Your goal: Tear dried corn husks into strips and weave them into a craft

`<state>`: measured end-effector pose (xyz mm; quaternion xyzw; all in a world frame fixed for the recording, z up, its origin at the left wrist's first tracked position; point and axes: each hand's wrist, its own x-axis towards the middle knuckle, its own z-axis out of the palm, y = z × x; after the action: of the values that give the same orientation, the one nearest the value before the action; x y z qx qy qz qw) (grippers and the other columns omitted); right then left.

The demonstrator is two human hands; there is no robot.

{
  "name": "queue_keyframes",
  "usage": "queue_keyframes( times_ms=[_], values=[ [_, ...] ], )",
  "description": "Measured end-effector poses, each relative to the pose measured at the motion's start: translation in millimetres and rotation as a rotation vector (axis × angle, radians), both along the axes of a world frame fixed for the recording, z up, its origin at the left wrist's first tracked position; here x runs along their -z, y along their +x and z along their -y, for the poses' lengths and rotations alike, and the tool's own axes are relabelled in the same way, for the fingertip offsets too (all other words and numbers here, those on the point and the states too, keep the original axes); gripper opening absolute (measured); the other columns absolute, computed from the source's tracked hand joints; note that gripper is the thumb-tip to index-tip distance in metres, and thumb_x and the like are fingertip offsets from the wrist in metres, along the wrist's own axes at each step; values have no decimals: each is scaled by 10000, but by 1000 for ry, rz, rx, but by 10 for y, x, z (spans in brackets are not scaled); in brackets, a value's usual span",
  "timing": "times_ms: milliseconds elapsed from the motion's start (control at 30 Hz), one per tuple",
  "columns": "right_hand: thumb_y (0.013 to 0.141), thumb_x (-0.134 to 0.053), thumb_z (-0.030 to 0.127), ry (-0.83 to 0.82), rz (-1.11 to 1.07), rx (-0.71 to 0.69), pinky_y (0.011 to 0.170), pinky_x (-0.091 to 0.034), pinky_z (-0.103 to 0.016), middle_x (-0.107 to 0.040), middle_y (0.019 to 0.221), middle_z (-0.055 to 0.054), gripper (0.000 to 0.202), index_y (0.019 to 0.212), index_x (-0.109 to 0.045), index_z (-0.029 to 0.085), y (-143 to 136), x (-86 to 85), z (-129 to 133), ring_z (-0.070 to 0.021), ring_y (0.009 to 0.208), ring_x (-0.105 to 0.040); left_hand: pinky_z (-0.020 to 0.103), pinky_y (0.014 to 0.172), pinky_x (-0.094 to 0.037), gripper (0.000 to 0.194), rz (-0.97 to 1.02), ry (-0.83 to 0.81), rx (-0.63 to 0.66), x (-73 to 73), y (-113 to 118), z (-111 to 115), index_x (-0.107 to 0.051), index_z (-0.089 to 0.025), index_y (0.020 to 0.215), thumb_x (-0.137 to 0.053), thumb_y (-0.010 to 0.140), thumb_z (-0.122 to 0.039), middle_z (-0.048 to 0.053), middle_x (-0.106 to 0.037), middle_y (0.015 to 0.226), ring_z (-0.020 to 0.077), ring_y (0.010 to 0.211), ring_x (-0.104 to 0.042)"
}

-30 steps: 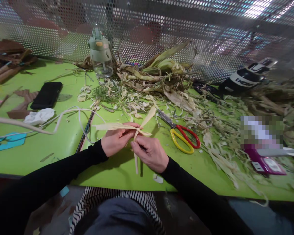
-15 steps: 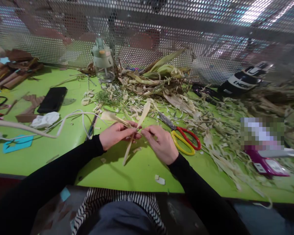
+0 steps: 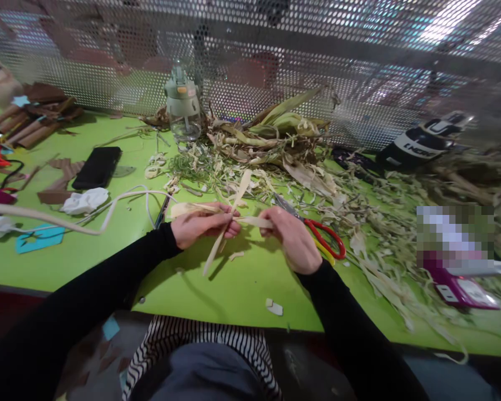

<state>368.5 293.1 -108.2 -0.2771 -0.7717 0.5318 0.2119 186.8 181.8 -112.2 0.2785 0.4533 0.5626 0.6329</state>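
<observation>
Pale strips of corn husk (image 3: 216, 252) cross each other between my hands, just above the green table. My left hand (image 3: 200, 226) pinches them where they cross, thumb on top. One strip points up and away, its other end down toward me; another sticks out to the left behind the fingers. My right hand (image 3: 290, 236) is closed on the end of a strip that runs level from the crossing. Beside and partly behind that hand lie scissors (image 3: 326, 236) with red and yellow handles, the yellow loop mostly covered.
Husk scraps (image 3: 304, 172) spread across the back and right of the green table (image 3: 242, 295). A clear bottle (image 3: 183, 111), a dark bottle (image 3: 417, 142) and a phone (image 3: 97, 167) lie around. A white cable (image 3: 121, 197) runs in from the left; a purple box (image 3: 459, 287) sits at right.
My right hand has moved right, drawing a husk strip out level from the crossing. It now covers most of the scissors' yellow handle. My left hand keeps its pinch.
</observation>
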Motion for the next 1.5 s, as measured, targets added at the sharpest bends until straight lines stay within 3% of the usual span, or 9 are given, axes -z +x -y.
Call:
queue_keyframes(
  times_ms=[100,200,467,600,700,900,1033,1267,1500],
  values=[
    [928,-360,529,-7,-95,112,680,-435,-252,-591,868,-45,453,930,-625,162,8,8,-101,-128,764,-535,287,784,-542,232,114,-73,16,-5,-40,-10,-626,-82,953,-451,802,-91,116,-718,842,151,753,-676],
    [900,-466,479,-1,-39,50,692,-435,-264,-620,896,-54,381,985,-664,164,-33,-10,-66,-145,790,-549,283,766,-548,233,120,-100,73,-6,-38,-6,-651,-68,935,-465,796,-82,130,-723,838,161,738,-681],
    [831,-588,448,-72,-155,-19,679,-445,-269,-628,774,-21,293,817,-631,159,-167,74,123,-142,718,-571,244,679,-555,217,39,-73,134,29,127,-1,-669,-59,930,-614,821,-238,132,-714,765,146,668,-672],
    [851,-546,486,72,-58,56,581,-391,-241,-575,722,-2,331,828,-566,157,-154,91,119,-114,630,-503,279,726,-556,222,34,-68,24,69,194,-10,-655,-81,937,-641,806,-259,117,-713,774,146,673,-668],
    [893,-464,494,194,44,16,534,-342,-232,-529,680,14,355,791,-539,161,-141,65,142,-103,588,-455,297,706,-557,281,41,-56,53,97,189,-10,-652,-78,925,-634,807,-332,129,-707,773,163,668,-667],
    [932,-369,484,223,94,-15,533,-331,-228,-490,655,29,377,775,-505,170,-139,63,181,-99,579,-446,281,689,-554,333,75,-54,78,108,159,-8,-659,-84,937,-629,801,-387,143,-704,815,167,713,-667],
    [925,-392,462,142,47,7,575,-372,-233,-546,706,13,355,811,-546,164,-149,83,136,-104,624,-485,259,679,-545,352,63,-66,94,116,158,-5,-664,-75,929,-700,743,-372,124,-697,771,154,691,-659],
    [790,-613,474,-200,-137,47,566,-422,-229,-599,679,-7,331,738,-609,148,-170,129,132,-108,608,-523,289,694,-540,389,57,-94,97,175,197,-6,-644,-85,854,-712,706,-438,106,-694,729,162,658,-656],
    [769,-644,474,-255,-209,204,545,-385,-225,-542,648,8,306,743,-637,169,-124,241,86,-91,565,-454,284,717,-530,356,47,-131,51,101,266,-20,-643,-104,819,-744,661,-407,78,-704,705,156,668,-658]
  ],
)
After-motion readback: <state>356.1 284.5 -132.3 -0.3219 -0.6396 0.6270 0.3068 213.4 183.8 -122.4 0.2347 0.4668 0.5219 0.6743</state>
